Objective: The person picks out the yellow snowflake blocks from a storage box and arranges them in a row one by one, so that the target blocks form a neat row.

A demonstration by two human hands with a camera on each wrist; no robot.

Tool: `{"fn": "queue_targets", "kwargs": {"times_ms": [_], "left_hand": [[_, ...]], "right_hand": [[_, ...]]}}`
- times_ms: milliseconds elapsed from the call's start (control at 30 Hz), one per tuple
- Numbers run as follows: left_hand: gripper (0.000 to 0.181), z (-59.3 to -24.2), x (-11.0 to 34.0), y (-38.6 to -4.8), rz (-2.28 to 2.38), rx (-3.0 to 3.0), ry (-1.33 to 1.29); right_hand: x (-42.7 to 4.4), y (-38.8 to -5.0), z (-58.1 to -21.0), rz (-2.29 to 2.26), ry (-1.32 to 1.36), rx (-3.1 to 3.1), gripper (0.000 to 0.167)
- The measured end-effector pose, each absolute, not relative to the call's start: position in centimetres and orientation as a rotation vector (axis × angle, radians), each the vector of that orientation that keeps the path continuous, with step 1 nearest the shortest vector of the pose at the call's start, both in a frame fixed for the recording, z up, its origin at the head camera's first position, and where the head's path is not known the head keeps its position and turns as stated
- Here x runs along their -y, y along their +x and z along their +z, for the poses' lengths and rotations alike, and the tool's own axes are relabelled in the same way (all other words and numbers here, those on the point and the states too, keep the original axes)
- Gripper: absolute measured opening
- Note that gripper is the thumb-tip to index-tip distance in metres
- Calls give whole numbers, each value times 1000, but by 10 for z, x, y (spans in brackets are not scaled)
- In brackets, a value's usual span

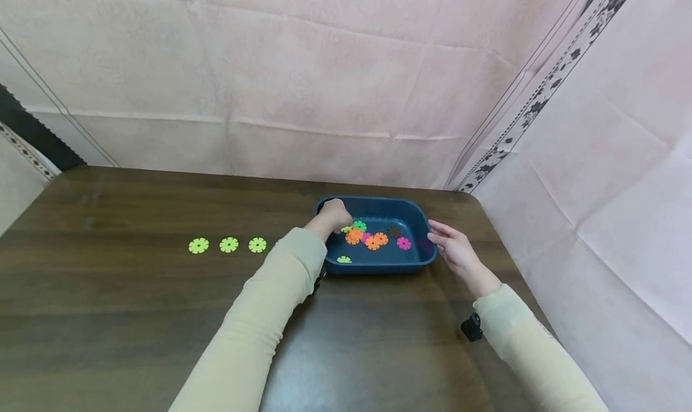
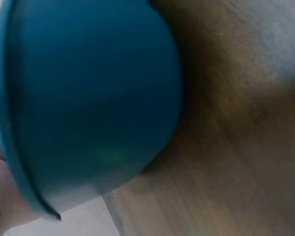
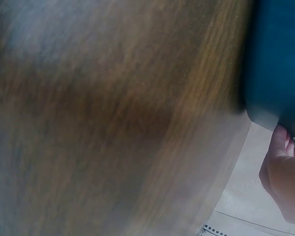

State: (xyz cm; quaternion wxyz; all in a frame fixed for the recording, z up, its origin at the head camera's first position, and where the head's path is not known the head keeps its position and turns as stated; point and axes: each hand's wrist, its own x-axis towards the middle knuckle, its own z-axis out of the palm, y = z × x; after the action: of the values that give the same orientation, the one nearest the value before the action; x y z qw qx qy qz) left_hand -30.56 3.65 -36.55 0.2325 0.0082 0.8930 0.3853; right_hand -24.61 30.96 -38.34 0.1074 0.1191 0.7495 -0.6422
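A dark blue plastic basin stands on the table, with several notched, flower-shaped discs inside in orange, pink, green, yellow-green and brown. My left hand reaches over the basin's left side, its fingertips pointing down near the discs; whether they pinch one is hidden. In the left wrist view the basin's outer wall covers most of that hand. At the right end, my right hand touches the basin's rim with fingers extended. A yellow-green disc lies apart near the basin's front wall.
Left of the basin, yellow-green discs lie spaced in a row on the brown wooden table; the left sleeve partly covers the row's right end. Pale cloth hangs behind the table, and more hangs along the right side.
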Motion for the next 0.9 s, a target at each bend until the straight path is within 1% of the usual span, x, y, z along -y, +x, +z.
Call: {"fn": "queue_targets", "kwargs": {"times_ms": [200, 367, 767, 900], "left_hand": [[31, -377, -43, -301, 847, -2662, 116], [25, -381, -48, -299, 735, -2736, 132], [29, -378, -50, -293, 708, -2718, 101], [27, -378, -49, -295, 785, -2710, 90]], "right_hand": [[-310, -244, -385, -1910, 339, -2190, 53], [-311, -243, -386, -1942, 325, -2174, 54], [-310, -245, -386, -1953, 316, -2174, 55], [-310, -245, -384, -1950, 330, -2173, 54]]}}
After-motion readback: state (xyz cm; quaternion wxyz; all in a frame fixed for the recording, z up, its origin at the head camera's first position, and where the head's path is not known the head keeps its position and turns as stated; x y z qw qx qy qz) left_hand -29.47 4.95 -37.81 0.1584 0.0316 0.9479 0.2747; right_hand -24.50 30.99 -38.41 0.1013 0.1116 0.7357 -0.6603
